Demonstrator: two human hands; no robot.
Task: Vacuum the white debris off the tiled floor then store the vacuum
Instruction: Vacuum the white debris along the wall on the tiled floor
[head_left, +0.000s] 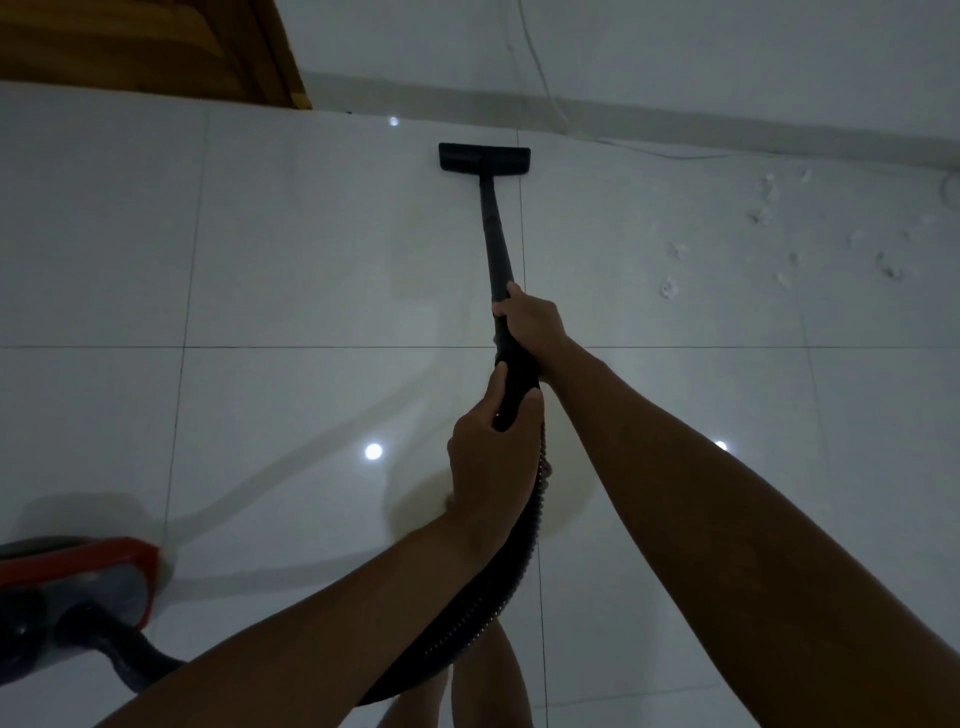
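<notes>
Two-handed hold on the long black vacuum wand (493, 234). The right hand (530, 325) wraps the wand higher up to steer; the left hand (488, 462) clasps the rear grip where the ribbed black hose (519, 571) joins, to push. The flat black floor nozzle (484, 157) rests at 12 o'clock; scattered white debris (763, 213) lies unswept at 2 o'clock. The red-and-grey canister body (78, 587) sits at 8 o'clock.

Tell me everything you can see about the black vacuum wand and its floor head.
The vacuum wand is a straight, matte black tube, plastic by its look, slanting away from the person to a wide, flat floor head resting on the tiled floor near the wall. The right hand grips its upper part; the left hand holds the handle end, where the ribbed black hose joins. The white debris lies apart, to its right.
</notes>
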